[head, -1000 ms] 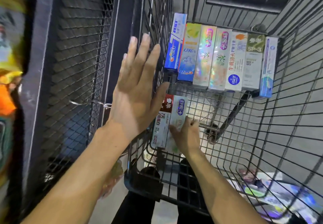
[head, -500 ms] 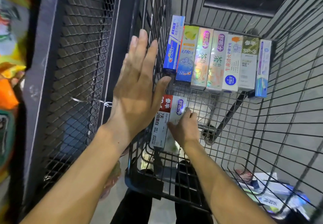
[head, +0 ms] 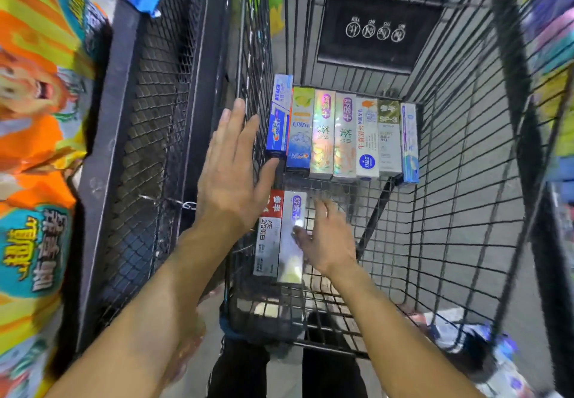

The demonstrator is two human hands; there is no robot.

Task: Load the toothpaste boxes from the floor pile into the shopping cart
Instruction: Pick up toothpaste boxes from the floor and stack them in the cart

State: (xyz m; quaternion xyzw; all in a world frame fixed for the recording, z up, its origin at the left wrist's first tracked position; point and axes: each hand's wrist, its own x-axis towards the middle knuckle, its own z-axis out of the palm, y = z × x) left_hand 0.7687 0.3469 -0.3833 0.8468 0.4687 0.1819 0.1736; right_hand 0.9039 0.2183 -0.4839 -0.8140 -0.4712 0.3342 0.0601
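From the head view, the person is looking down into a wire shopping cart (head: 466, 180). 7 toothpaste boxes (head: 344, 136) are lying side by side in a row against the far end of the basket floor, and 2 more boxes (head: 276, 236) are lying parallel at the near left corner, just beside the cart's left wall.

The left hand (head: 230, 174) is reaching over that wall with fingers straight and spread, holding nothing; whether it is touching the wire I cannot tell. The right hand (head: 326, 239) is inside the basket with fingers extended and a little blurred, its fingertips at the right edge of the nearer pale box — it looks to be touching or nudging it rather than gripping it.

At the lower right, outside the cart, the floor pile (head: 472, 348) is showing through the wire, blurred. On the left, a mesh rack (head: 149, 149) is carrying bright snack bags (head: 37, 118).

As a judgement: these cartons are light and stiff but crushable, with glossy, somewhat slippery faces. Taking each across its 2 long narrow sides near the middle — not by the end flaps — should keep it level and square for lining up beside the pair.
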